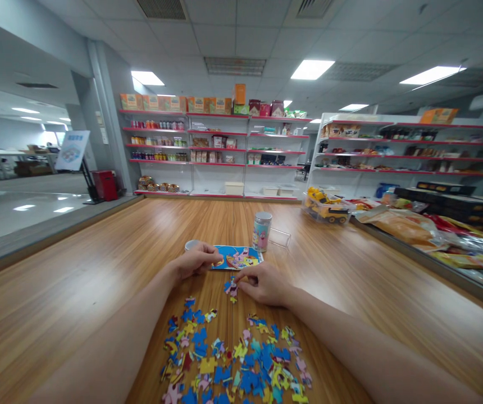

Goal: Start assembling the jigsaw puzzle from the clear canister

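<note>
On the wooden floor lies a partly built cartoon jigsaw (237,258). My left hand (195,261) rests at its left edge, fingers curled and pressing on it. My right hand (264,283) sits just in front of the jigsaw, fingers pinched on a small puzzle piece (231,289) held against the floor. A heap of several loose, colourful puzzle pieces (233,362) spreads out between my forearms, closer to me.
A cartoon-printed tin (261,231) stands behind the jigsaw, its lid (191,244) lying to the left. A clear box with a yellow toy truck (328,209) and packaged goods (435,230) line the right. Shop shelves (216,151) stand at the back.
</note>
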`<state>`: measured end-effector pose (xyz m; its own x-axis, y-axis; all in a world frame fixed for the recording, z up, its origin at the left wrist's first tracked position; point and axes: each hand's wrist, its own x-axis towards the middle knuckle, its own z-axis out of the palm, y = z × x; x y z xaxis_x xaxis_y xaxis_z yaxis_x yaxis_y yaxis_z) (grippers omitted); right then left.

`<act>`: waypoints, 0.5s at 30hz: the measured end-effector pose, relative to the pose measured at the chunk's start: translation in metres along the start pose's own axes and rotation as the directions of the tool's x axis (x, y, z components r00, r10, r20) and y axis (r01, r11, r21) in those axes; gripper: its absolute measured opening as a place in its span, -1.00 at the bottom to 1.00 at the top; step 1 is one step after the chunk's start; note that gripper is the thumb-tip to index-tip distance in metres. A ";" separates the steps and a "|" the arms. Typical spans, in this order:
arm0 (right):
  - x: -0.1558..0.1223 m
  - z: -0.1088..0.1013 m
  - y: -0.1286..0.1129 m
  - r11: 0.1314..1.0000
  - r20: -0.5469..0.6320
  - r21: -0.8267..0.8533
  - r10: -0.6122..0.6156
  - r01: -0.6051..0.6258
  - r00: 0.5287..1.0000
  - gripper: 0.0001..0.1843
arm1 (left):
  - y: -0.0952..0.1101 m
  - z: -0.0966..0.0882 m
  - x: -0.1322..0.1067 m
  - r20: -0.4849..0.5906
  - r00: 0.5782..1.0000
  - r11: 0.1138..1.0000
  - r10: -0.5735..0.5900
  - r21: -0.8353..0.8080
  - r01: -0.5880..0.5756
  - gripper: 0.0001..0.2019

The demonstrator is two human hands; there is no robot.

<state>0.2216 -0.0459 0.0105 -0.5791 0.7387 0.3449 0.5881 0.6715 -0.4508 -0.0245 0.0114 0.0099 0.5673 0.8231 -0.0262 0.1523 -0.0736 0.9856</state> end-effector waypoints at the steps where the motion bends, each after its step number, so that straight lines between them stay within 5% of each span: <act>1: 0.000 0.000 0.000 1.000 0.001 -0.001 0.002 -0.002 1.000 -0.78 | 0.000 0.000 0.000 0.004 1.000 1.000 -0.001 0.013 0.001 -0.55; 15: 0.002 0.000 0.001 0.999 -0.015 0.028 0.024 -0.024 1.000 -0.77 | 0.004 0.006 0.005 0.080 0.996 0.959 0.033 0.280 -0.054 -0.66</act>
<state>0.2215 -0.0437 0.0103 -0.5561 0.7554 0.3465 0.5856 0.6520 -0.4817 -0.0159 0.0117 0.0127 0.6347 0.7727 -0.0066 0.3416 -0.2729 0.8994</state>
